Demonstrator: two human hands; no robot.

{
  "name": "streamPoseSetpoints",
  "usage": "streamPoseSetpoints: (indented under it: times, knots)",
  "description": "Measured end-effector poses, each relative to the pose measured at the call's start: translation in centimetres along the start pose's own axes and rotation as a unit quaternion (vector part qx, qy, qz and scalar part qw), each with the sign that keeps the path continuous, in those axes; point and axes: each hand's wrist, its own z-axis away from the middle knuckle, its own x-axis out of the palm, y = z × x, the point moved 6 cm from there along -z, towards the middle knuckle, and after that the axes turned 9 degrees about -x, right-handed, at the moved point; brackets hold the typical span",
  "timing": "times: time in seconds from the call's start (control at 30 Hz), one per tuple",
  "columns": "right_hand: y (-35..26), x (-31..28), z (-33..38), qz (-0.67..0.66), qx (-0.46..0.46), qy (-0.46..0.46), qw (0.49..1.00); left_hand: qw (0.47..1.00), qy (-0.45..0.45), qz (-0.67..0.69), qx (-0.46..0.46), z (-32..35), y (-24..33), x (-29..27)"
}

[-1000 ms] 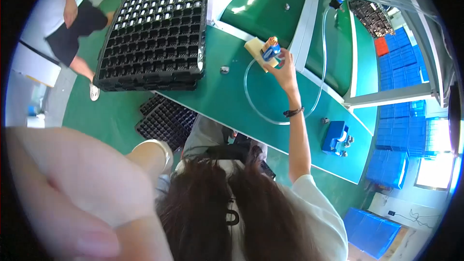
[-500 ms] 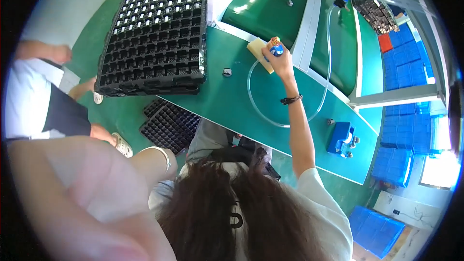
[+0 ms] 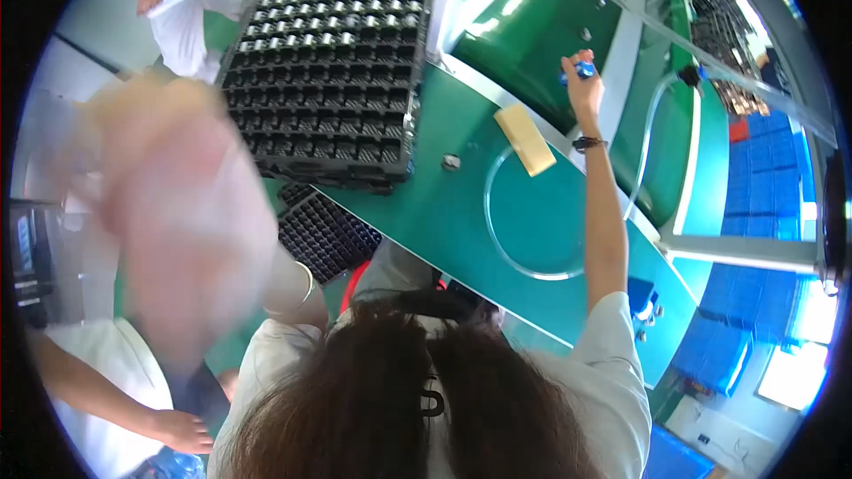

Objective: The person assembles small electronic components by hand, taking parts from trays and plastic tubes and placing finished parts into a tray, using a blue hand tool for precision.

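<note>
My right hand (image 3: 583,93) reaches over the green conveyor belt (image 3: 532,44), its fingers closed round a small blue piece (image 3: 578,70), whose kind I cannot make out. Close to the camera, my left hand (image 3: 182,204) is a large smear, so its fingers and anything in them cannot be read. On the green table (image 3: 426,226) lie a yellow sponge block (image 3: 525,140) and a small metal part (image 3: 451,162). A clear hose (image 3: 490,213) curves over the table beside the sponge. The black tray (image 3: 319,98) holds rows of silver parts in its far half; its near pockets look vacant.
Small metal parts (image 3: 586,34) sit on the belt. A blue box (image 3: 641,294) with metal parts beside it stands at the table's right end. More black trays (image 3: 324,235) lie below the table. Co-workers stand at the left; one person's hand (image 3: 182,430) shows there. Blue crates (image 3: 754,213) are stacked right.
My right hand has moved from beside the sponge out over the belt, holding the blue piece. My left hand has swung upward. The whole view has shifted, and another person appears at the upper left.
</note>
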Motion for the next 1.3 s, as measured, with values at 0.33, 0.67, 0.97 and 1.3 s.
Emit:
streamPoseSetpoints:
  times: [0.33,0.67,0.97,1.3]
  knots:
    - [7.1,1.6,-5.0,0.101,-0.022,0.054,0.993,0.709,-0.103,-0.665,-0.211,-0.5,-26.7,-9.5]
    - [5.5,-0.7,-4.5,-0.14,0.035,0.121,0.982,0.687,-0.059,-0.683,-0.242,-2.3,-28.0,-8.4]
    - [-1.7,-4.0,6.4,-0.298,0.01,0.121,0.947,0.694,-0.137,-0.668,-0.231,-3.3,-30.8,-11.0]
    - [-5.7,-8.7,16.5,-0.419,0.075,0.118,0.897,0.829,-0.149,-0.482,-0.24,-4.9,-35.6,-15.2]
